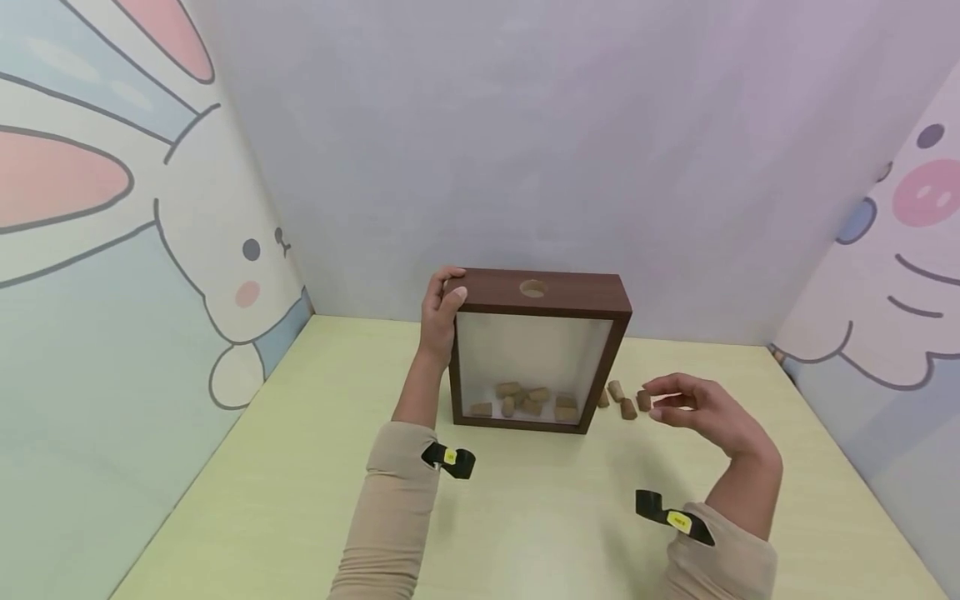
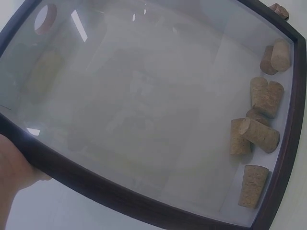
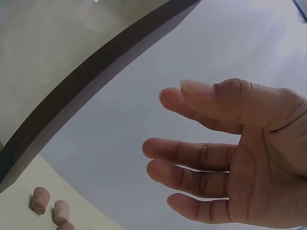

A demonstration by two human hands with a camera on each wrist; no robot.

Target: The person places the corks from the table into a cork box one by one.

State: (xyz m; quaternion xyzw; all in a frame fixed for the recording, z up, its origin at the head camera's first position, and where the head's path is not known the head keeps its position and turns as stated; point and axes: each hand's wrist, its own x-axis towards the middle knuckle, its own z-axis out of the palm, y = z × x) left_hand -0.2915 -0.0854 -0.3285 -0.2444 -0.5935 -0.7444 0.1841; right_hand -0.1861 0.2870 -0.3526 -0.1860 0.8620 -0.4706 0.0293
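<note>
A dark brown wooden shadow box [image 1: 540, 291] with a clear front and a round hole in its top stands upright on the table. Several tapered corks [image 2: 253, 186] lie along the bottom inside it. My left hand [image 1: 441, 312] grips the box at its upper left corner, thumb on the front edge and fingers over the top. To the right of the box, a few loose corks [image 1: 628, 408] lie on the table. My right hand [image 1: 701, 408] hovers beside them, its fingers loosely bent and holding nothing; in the right wrist view its fingers [image 3: 192, 153] are spread apart below the thumb.
The pale yellow-green table [image 1: 300, 467] meets a plain light wall [image 1: 480, 150] close behind the box. Side panels with a cartoon rabbit [image 1: 217, 250] and a cartoon pig [image 1: 885, 275] enclose it left and right.
</note>
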